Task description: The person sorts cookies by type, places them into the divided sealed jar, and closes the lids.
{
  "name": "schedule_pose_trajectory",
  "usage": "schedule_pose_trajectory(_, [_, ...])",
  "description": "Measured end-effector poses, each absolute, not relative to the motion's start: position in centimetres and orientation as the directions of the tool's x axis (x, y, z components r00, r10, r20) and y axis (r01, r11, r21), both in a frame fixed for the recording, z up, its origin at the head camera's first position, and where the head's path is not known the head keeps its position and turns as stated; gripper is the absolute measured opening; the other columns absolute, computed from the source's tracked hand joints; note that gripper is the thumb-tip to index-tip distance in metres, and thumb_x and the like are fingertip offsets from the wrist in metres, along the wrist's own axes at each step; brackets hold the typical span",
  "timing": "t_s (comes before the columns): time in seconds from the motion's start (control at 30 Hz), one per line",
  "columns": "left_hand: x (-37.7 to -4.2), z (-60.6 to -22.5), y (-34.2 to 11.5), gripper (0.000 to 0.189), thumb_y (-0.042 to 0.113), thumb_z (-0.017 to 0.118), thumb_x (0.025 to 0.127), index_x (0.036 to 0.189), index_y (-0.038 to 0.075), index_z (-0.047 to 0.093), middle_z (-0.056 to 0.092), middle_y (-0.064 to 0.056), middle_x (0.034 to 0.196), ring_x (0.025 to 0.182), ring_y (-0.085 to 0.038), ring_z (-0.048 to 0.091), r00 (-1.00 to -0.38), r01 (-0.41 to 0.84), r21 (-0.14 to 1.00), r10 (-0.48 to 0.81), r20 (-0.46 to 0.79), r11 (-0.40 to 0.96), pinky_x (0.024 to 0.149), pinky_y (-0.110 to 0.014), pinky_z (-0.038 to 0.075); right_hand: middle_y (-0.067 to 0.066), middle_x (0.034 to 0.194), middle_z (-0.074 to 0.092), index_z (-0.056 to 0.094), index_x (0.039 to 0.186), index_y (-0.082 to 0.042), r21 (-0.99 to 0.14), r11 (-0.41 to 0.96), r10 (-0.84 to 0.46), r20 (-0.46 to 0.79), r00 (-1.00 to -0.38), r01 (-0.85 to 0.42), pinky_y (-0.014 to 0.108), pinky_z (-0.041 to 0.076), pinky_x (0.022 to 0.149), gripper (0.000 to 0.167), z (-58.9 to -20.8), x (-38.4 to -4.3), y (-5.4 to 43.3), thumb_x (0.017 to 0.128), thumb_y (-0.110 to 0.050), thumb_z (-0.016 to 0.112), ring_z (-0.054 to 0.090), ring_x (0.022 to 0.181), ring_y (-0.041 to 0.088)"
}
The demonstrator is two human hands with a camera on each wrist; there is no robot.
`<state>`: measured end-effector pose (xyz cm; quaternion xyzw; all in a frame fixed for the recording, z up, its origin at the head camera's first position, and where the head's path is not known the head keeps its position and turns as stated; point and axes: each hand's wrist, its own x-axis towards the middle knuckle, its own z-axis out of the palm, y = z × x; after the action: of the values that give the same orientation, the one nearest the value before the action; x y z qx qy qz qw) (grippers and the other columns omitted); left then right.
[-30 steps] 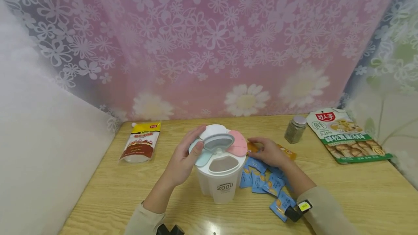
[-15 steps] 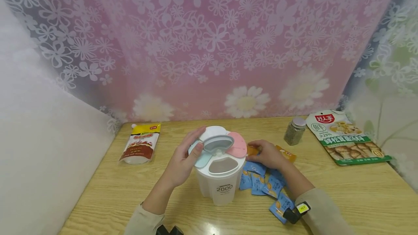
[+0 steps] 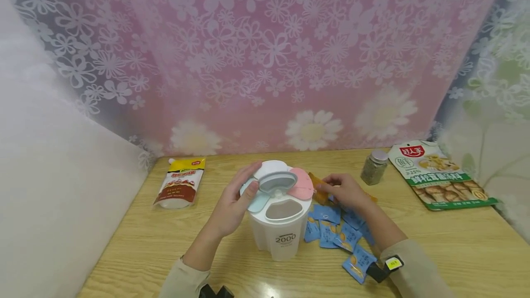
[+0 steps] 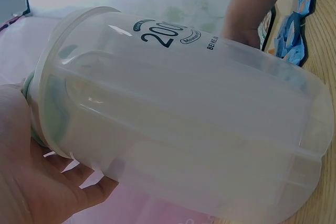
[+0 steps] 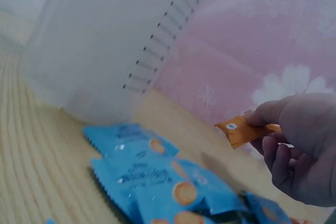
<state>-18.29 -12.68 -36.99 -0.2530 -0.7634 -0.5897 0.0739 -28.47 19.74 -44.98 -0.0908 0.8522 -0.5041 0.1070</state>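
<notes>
A translucent lobed storage canister (image 3: 265, 233), marked 2000, stands upright on the table; its lid has white, pale blue and pink flaps. One grey-lined flap (image 3: 278, 182) is raised over an opening (image 3: 283, 209). My left hand (image 3: 232, 203) grips the canister's top at the left, thumb over the pale blue flap and fingers round the far side. At the canister's right, my right hand (image 3: 343, 192) pinches an orange snack packet (image 5: 240, 129) between thumb and fingers, held above the table. Several blue snack packets (image 3: 327, 214) lie below that hand.
A pouch with a yellow top (image 3: 180, 183) lies at the table's back left. Behind my right hand stands a small glass jar (image 3: 374, 169) of dried herbs. A large green-and-white mushroom bag (image 3: 439, 176) leans at the back right. Floral cloth hangs behind.
My right hand has lifted the orange packet from beside the blue packets and shifted slightly right. The left hand stays on the canister.
</notes>
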Motion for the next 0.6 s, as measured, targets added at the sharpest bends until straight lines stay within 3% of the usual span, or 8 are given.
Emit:
schedule_pose_trajectory(0.13, [-18.2, -36.9, -12.7, 0.048, 0.024, 0.048, 0.106, 0.152, 0.012, 0.043, 0.037, -0.009, 0.158, 0.147, -0.029, 0.034, -0.863, 0.47, 0.863, 0.299, 0.407, 0.183, 0.115, -0.033, 0.036, 0.003, 0.083, 0.06, 0.066, 0.116, -0.005, -0.908, 0.418, -0.281, -0.127, -0.951, -0.002, 0.031, 0.04, 0.049, 0.045, -43.4, -27.9, 20.0, 0.093, -0.044, 0.068, 0.043, 0.053, 0.013])
schedule_pose_trajectory(0.23, [-18.2, -36.9, -12.7, 0.048, 0.024, 0.048, 0.106, 0.152, 0.011, 0.042, 0.037, -0.009, 0.158, 0.146, -0.029, 0.035, -0.862, 0.471, 0.864, 0.301, 0.408, 0.179, 0.113, -0.026, 0.037, 0.002, 0.085, 0.062, 0.066, 0.117, -0.004, -0.914, 0.405, -0.291, -0.123, -0.949, -0.006, 0.035, 0.045, 0.054, 0.047, -42.2, -27.5, 20.3, 0.094, -0.045, 0.067, 0.047, 0.059, 0.016])
schedule_pose_trajectory(0.47, [-18.2, -36.8, -12.7, 0.048, 0.023, 0.048, 0.106, 0.152, 0.01, 0.042, 0.039, -0.01, 0.157, 0.144, -0.03, 0.038, -0.854, 0.486, 0.857, 0.306, 0.422, 0.174, 0.112, -0.026, 0.037, 0.007, 0.098, 0.067, 0.061, 0.119, 0.002, -0.942, 0.328, -0.349, -0.05, -0.936, -0.072, 0.035, 0.056, 0.064, 0.045, -39.5, -26.2, 20.9, 0.1, -0.039, 0.061, 0.067, 0.086, 0.031])
schedule_pose_trajectory(0.6, [-18.3, -37.0, -12.6, 0.048, 0.023, 0.047, 0.106, 0.152, 0.01, 0.042, 0.039, -0.011, 0.156, 0.143, -0.03, 0.038, -0.844, 0.501, 0.849, 0.312, 0.436, 0.168, 0.112, -0.03, 0.039, 0.012, 0.105, 0.067, 0.057, 0.122, 0.007, -0.973, 0.218, -0.394, -0.016, -0.919, -0.077, 0.035, 0.06, 0.069, 0.044, -38.1, -25.1, 21.3, 0.101, -0.032, 0.06, 0.074, 0.088, 0.032])
